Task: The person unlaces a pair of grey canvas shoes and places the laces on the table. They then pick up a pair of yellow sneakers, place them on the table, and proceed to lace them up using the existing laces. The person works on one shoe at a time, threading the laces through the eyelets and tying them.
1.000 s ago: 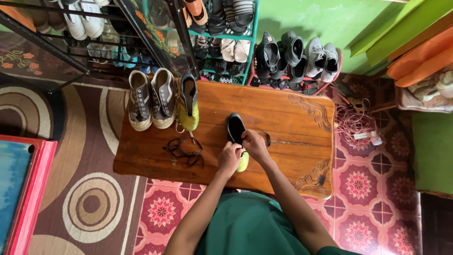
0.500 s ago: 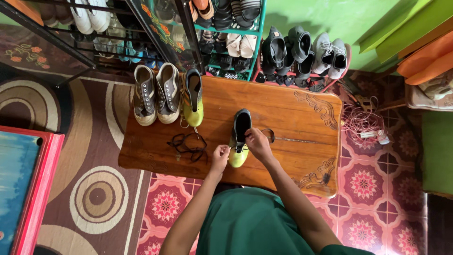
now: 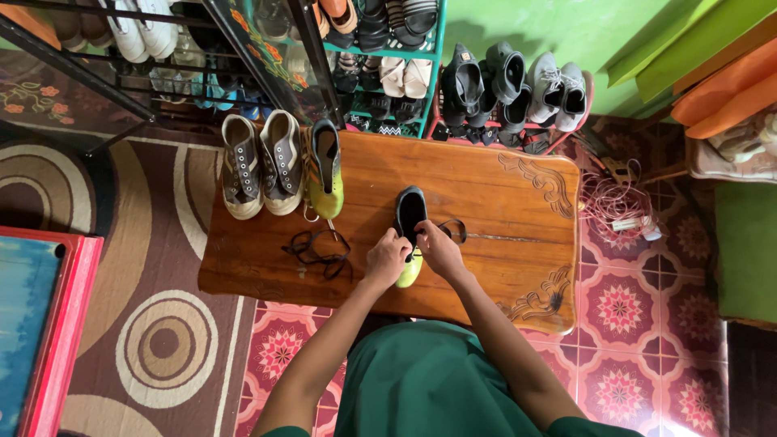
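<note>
A black and yellow-green shoe (image 3: 409, 212) lies on the wooden table (image 3: 502, 202), heel pointing away from me. My left hand (image 3: 386, 258) grips its left side and my right hand (image 3: 439, 248) grips its right side near the laces. A dark lace end (image 3: 456, 229) loops out to the right of the shoe. Its matching shoe (image 3: 324, 169) stands at the table's far left part. A loose black shoelace (image 3: 316, 248) lies coiled on the wood left of my left hand.
A pair of brown and cream sneakers (image 3: 261, 163) sits at the table's far left corner. Shoe racks (image 3: 380, 48) full of footwear stand behind the table. A tangle of pink cord (image 3: 611, 202) lies on the tiled floor to the right. A patterned rug (image 3: 121, 267) covers the left.
The view has shifted slightly. My hands stay on the shoe, working at the lace area; the shoe has barely moved.
</note>
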